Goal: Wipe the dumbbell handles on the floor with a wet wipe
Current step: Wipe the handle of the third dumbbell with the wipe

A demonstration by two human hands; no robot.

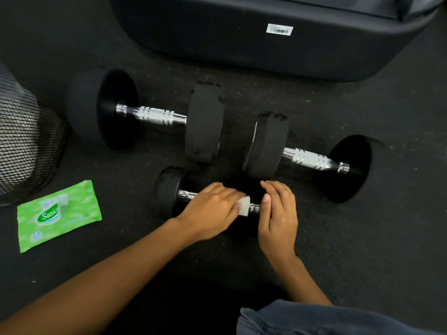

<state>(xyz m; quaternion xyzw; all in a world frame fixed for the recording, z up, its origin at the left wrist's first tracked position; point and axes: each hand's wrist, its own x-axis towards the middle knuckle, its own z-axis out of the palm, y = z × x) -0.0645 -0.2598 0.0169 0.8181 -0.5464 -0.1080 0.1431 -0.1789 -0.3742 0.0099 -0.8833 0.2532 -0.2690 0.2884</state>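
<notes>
Three black dumbbells with chrome handles lie on the dark floor. The nearest small dumbbell is under my hands. My left hand is wrapped over its handle, pressing a white wet wipe against the chrome. My right hand rests on the dumbbell's right weight, which it mostly hides. A large dumbbell lies at the upper left, and another large dumbbell lies to the right; both handles are bare.
A green wet-wipe packet lies flat on the floor at the left. A black mesh bin stands at the far left edge. A large black machine base with a barcode sticker spans the top. My blue-trousered knee is at the bottom right.
</notes>
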